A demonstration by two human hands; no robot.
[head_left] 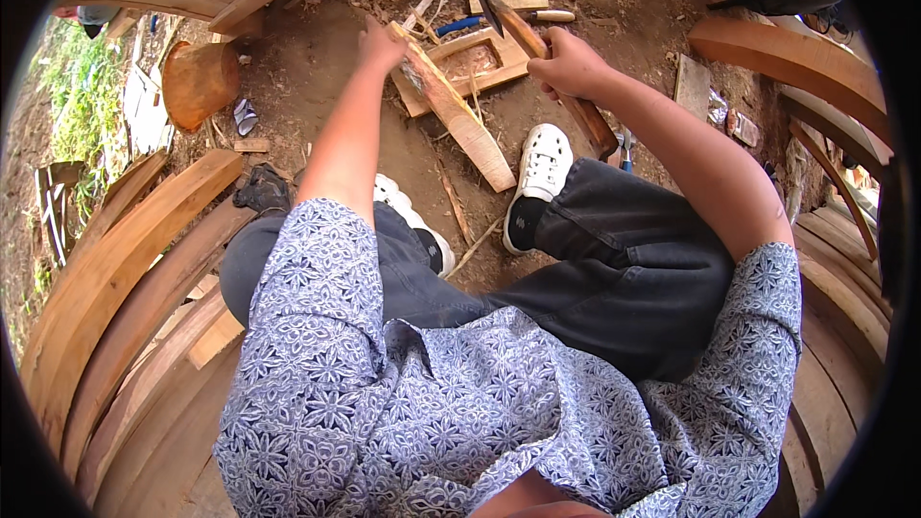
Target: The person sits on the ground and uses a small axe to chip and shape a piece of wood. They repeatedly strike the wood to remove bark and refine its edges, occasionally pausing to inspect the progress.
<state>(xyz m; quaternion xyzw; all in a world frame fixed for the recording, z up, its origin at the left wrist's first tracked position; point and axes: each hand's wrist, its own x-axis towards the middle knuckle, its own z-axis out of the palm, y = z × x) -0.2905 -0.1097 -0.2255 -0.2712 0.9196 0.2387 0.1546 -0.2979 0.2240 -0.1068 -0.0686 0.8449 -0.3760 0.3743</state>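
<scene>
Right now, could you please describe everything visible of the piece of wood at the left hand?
The piece of wood is long, streaked reddish-brown toward its far end and tan toward the near end, with a yellowish right edge. The left hand holds the far end. It slants across a hollowed wooden block, its near end beside the right white shoe; ground contact is unclear.

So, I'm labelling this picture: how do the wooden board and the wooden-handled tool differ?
The wooden board is broad and flat; the wooden-handled tool is narrower. The board is a plain length of wood; the tool carries a dark head. The left hand is at the board's far end; the right hand grips the tool partway along. Both slant downward to the right.
</scene>
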